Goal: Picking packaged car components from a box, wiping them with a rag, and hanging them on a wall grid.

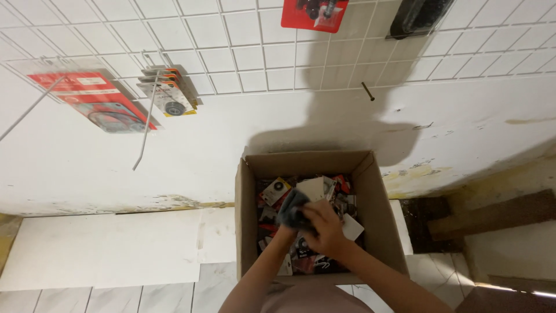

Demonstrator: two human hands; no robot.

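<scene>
Right, both hands are down inside the cardboard box (370,191), which sits on the floor against the white wall (289,122). Left hand (285,232) is bunched shut on a grey cloth (291,207) near the box's middle; right hand (325,228) sits just beside it, touching the cloth and covering the packets (277,190) below. Can't tell if the right fingers pinch anything, too blurred. Risks, as I judge: the cloth could snag a carded packet and drag it over the box's rim; loose packets are piled unevenly, so digging may tip some out. Wire hooks (147,116) jut from the grid panel (231,46) above the box, w/ hung packets nr my head.
</scene>
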